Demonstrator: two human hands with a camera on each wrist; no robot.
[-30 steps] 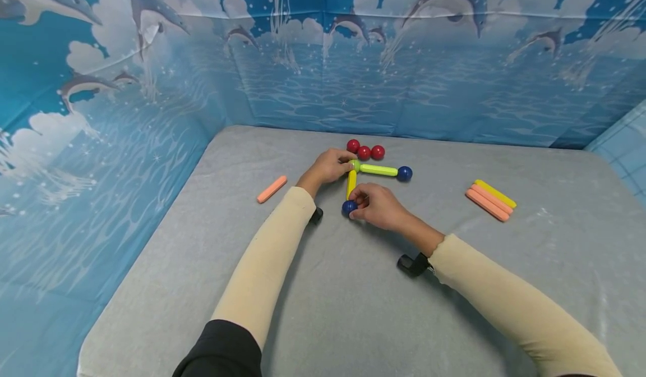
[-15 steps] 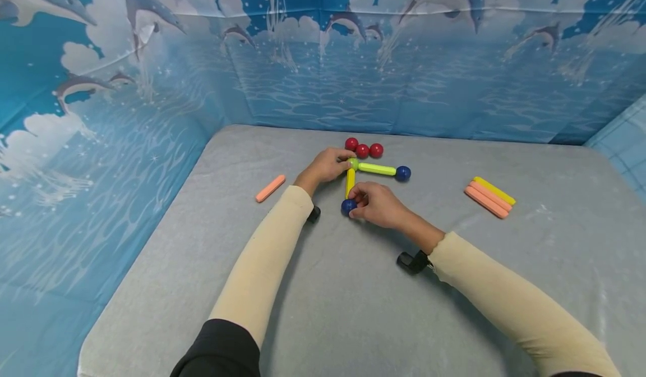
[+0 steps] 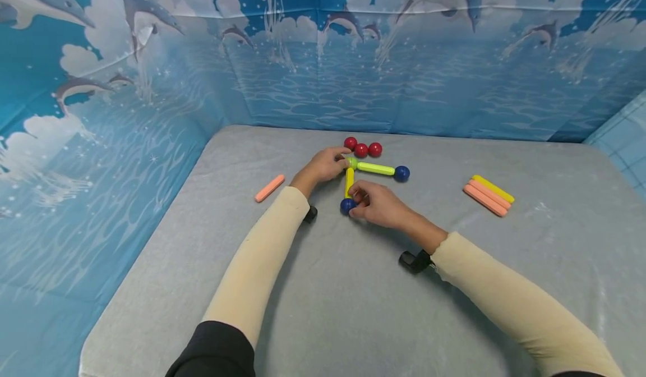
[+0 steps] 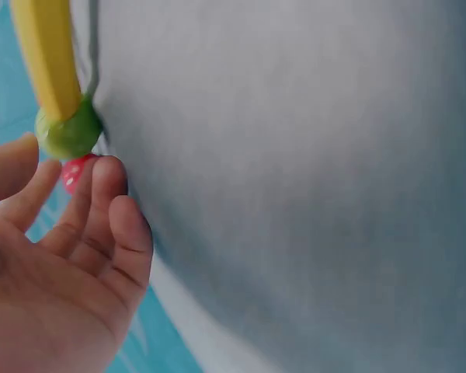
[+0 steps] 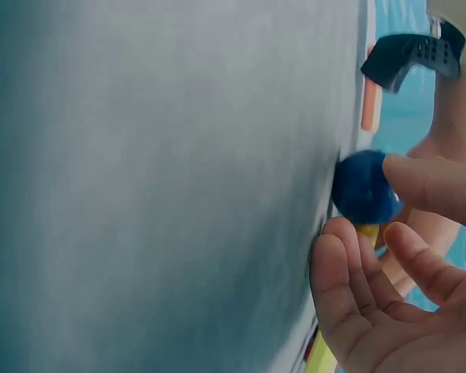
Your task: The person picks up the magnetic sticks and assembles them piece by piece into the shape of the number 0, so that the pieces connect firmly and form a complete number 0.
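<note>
A yellow rod (image 3: 349,183) joins a green ball (image 3: 352,163) at its far end to a blue ball (image 3: 347,206) at its near end. From the green ball a lime-green rod (image 3: 375,168) runs right to a second blue ball (image 3: 401,173). My left hand (image 3: 325,165) is beside the green ball, fingers loosely bent; in the left wrist view the thumb tip (image 4: 27,148) lies right at the ball's edge. My right hand (image 3: 378,203) holds the near blue ball between thumb and index finger, the thumb (image 5: 419,180) overlapping it in the right wrist view.
Several red balls (image 3: 360,150) sit just behind the green ball. An orange rod (image 3: 270,188) lies to the left. On the right, a yellow rod (image 3: 493,188) and two orange rods (image 3: 485,199) lie side by side on the grey table (image 3: 343,309). A dolphin-print curtain (image 3: 303,85) hangs behind.
My left hand's fingers have loosened and drawn slightly left from the green ball. The right hand stays at the near blue ball, and the joined rods keep their shape.
</note>
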